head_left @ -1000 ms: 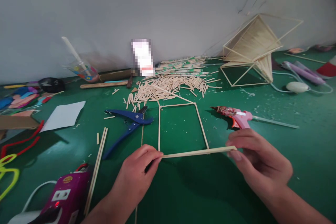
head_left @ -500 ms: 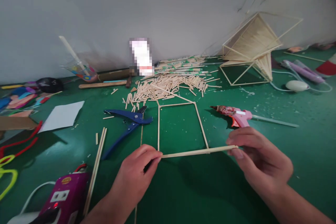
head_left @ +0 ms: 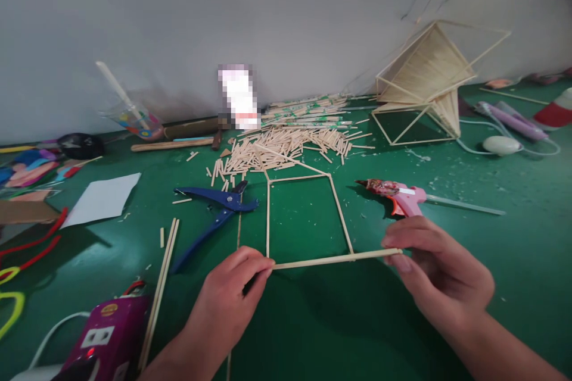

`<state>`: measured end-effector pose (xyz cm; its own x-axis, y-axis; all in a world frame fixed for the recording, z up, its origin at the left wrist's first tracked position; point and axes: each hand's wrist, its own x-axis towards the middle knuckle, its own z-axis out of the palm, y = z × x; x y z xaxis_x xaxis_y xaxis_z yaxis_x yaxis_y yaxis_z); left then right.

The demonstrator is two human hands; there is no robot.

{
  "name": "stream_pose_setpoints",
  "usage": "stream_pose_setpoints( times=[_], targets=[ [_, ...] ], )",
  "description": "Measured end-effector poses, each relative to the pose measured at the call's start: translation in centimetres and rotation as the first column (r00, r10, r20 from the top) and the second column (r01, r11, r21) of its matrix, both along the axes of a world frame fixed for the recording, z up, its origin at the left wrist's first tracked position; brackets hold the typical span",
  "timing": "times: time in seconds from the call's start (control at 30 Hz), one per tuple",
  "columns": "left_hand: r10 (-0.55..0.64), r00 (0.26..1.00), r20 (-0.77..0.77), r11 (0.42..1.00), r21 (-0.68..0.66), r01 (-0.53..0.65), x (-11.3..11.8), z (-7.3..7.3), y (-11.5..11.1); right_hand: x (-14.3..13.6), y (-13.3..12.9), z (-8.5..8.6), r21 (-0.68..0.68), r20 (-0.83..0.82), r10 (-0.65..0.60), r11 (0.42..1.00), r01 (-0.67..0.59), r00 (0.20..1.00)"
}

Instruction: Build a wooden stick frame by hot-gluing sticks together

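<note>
Stick frame (head_left: 313,262): pale bare wood, matt. Heap of cut sticks (head_left: 286,147): same wood, matt too. Glue gun (head_left: 406,193): smooth pink plastic, front crusted and rough. Glue rod (head_left: 465,205): translucent, shiny. Table (head_left: 308,321): smooth green, soft gloss. Sheet (head_left: 103,199): matt white paper

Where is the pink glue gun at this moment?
In the head view, the pink glue gun lies to the right of the stick frame, just beyond the right hand.

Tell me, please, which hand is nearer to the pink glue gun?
Right. The right hand partly hides the pink glue gun; contact is unclear. The left hand is farther away, at the left end of the wooden stick.
</note>
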<state>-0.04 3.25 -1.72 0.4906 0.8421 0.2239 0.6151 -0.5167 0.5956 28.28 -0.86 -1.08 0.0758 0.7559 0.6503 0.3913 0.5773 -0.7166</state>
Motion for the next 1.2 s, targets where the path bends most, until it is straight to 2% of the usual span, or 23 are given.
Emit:
stream_pose_setpoints(
  times=[0.2,0.4,0.67,1.2],
  targets=[
    [0.003,1.000,-0.014,1.000,0.003,-0.003,0.05,0.17,-0.03,0.02,-0.16,0.15,-0.010,0.035,-0.019,1.000,0.019,0.999],
    [0.006,1.000,-0.026,1.000,-0.009,-0.006,-0.06,0.00,0.02,-0.07,0.04,0.60,0.011,0.073,0.021,1.000,-0.022,0.997],
    [0.016,1.000,-0.025,1.000,-0.003,-0.017,0.01,0.01,-0.05,-0.23,-0.03,0.64,0.006,0.074,-0.050,0.999,0.050,0.996],
    [0.009,0.999,-0.032,1.000,-0.001,-0.009,0.03,-0.02,-0.06,-0.05,0.16,0.44,0.028,0.051,0.002,1.000,-0.003,0.999]
  ],
)
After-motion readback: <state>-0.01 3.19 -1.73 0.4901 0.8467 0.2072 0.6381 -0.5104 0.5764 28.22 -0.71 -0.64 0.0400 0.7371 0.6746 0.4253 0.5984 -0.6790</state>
